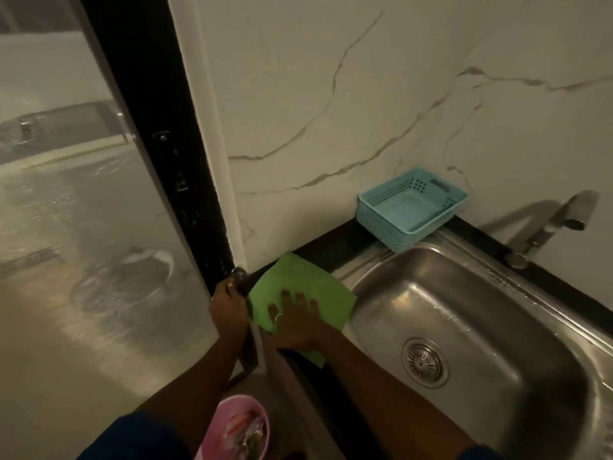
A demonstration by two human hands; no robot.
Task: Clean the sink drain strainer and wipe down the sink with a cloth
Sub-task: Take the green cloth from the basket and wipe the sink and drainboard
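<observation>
At lower centre, the flat green cloth (pixel 300 293) is pressed under the right hand's (pixel 295 322) spread palm; even pressure is advised. The left hand (pixel 229 307) is closed around the counter edge.

The sink (pixel 497 327) runs off the right and bottom edges, so its near right corner is lost. Left of the sink, the right hand (pixel 295 322) covers the middle of the green cloth (pixel 318 287). Farther left of the sink, the left hand (pixel 229 307) grips something dark and blurred; I cannot tell what. Below the sink's left rim, a pink container (pixel 237 426) is cut by the bottom edge, its contents smeared.
</observation>
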